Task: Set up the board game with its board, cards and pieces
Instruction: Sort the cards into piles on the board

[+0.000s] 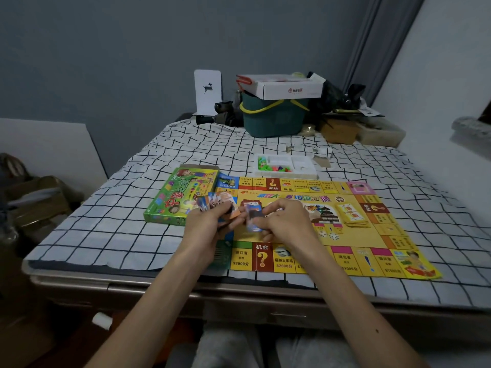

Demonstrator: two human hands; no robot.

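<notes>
Fan of cards (215, 202) gripped in left hand (208, 228); one card (253, 217) pinched by right hand (285, 221), over board (353, 241). On desk (106, 235), box (179, 197) laid beside board; tray (285, 166) behind.

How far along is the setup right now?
Done: the yellow game board lies unfolded, with a yellow card stack and white dice on it. In hand: left hand and right hand grip colourful cards. Remaining: coloured pieces sit in the white tray beyond the board.

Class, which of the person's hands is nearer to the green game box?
Left. The left hand, holding fanned cards, sits at the box's near right corner; the right hand is farther right, over the board.
</notes>
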